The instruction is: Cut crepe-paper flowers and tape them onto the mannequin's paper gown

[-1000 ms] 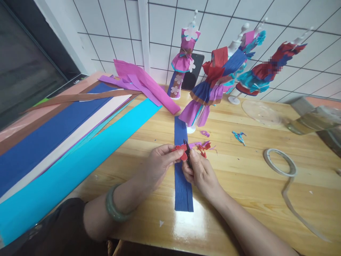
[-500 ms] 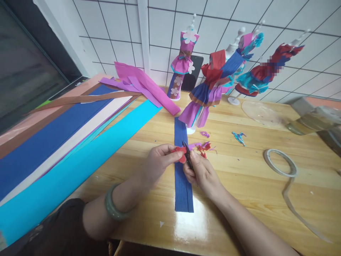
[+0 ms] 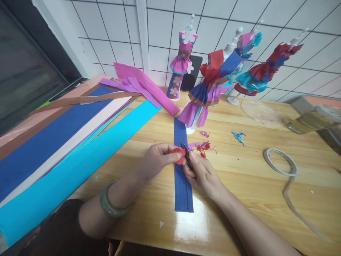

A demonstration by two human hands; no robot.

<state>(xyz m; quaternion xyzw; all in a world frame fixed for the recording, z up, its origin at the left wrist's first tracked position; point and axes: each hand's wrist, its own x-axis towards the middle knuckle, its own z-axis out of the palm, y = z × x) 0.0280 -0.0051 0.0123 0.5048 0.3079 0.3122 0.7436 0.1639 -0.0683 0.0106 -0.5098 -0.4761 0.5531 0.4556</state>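
Between the thumb and fingers of my left hand [image 3: 161, 158] is a small red paper flower [image 3: 179, 155], pinched at its left side. My right hand [image 3: 204, 172] is closed around small black scissors [image 3: 188, 158]; their blades point up and away, close to the flower's right edge. Whether the blades touch the paper I cannot tell. Both hands are above a dark blue crepe paper strip [image 3: 183, 193] lying lengthwise on the wooden table. Red scraps [image 3: 203, 151] and purple scraps [image 3: 193, 146] lie just beyond my right hand.
Crepe paper sheets, with a bright blue one [image 3: 106, 142] in front, cover the left side. Dress forms in paper outfits [image 3: 198, 112] stand along the tiled wall, a phone [image 3: 195, 67] behind one. At right are a tape roll [image 3: 279, 162] and a tipped-looking jar [image 3: 309, 121].
The red flower has turned slightly in my left hand, and my left wrist has shifted a little to the left. My right hand keeps its place with the scissors.
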